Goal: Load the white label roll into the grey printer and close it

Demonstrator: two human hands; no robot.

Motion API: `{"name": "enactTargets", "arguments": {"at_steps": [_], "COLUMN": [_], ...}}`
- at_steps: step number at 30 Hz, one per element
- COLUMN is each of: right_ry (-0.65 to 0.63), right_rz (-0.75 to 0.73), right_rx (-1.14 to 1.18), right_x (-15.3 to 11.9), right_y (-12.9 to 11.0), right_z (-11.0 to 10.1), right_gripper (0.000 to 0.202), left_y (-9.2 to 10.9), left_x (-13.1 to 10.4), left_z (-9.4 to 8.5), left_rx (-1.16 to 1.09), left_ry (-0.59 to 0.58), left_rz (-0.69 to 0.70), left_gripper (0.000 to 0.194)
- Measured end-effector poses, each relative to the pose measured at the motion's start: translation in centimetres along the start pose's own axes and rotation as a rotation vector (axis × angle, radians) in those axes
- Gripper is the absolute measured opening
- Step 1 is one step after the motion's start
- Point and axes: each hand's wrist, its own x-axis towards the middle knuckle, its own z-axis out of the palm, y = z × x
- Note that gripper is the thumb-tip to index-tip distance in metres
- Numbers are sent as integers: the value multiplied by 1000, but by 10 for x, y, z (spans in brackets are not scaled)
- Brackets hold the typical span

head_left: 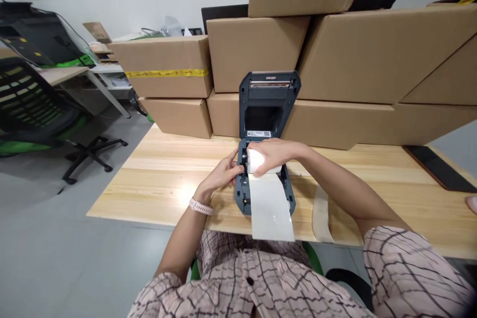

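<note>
A dark grey label printer (243, 198) sits on the wooden table with its lid (248, 102) tipped up and back. Inside lies a white label roll (254, 159), and a strip of its paper (270, 211) runs forward over the printer's front and past the table edge. My right hand (275, 151) is closed over the top of the roll, thumb in front. At the printer's left side, my left hand (223, 170) grips the side wall with thumb and fingers, close to the roll's left end. The roll's right end is hidden by my right hand.
Cardboard boxes (257, 49) are stacked along the table's back. A curved pale paper strip (321, 213) lies right of the printer. Farther right rests a flat black device (439, 166), with part of another person's hand (471, 203) at the edge. An office chair (33, 104) stands left.
</note>
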Motion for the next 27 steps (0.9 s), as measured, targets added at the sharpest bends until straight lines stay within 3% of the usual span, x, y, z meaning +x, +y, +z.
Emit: {"name": "enactTargets", "arguments": {"at_steps": [3, 6, 11, 16, 20, 27], "right_ry": [-42, -17, 356, 400, 497, 561], "right_rz": [14, 4, -139, -179, -123, -120], "right_rx": [-27, -23, -40, -48, -47, -79], "right_x": [12, 6, -48, -97, -98, -93], "right_y": [3, 5, -13, -45, -60, -68], "right_z": [10, 19, 55, 108, 132, 137], "right_gripper": [75, 70, 50, 54, 54, 56], "left_y": [0, 1, -1, -6, -2, 8], "left_x": [0, 0, -1, 0, -1, -5], "left_z": [0, 1, 0, -1, 2, 7], "left_rx": [8, 18, 4, 12, 9, -30], "left_ry": [6, 9, -8, -16, 4, 61], "left_rz": [-18, -22, 11, 36, 39, 20], "left_gripper": [94, 94, 93, 89, 89, 95]}}
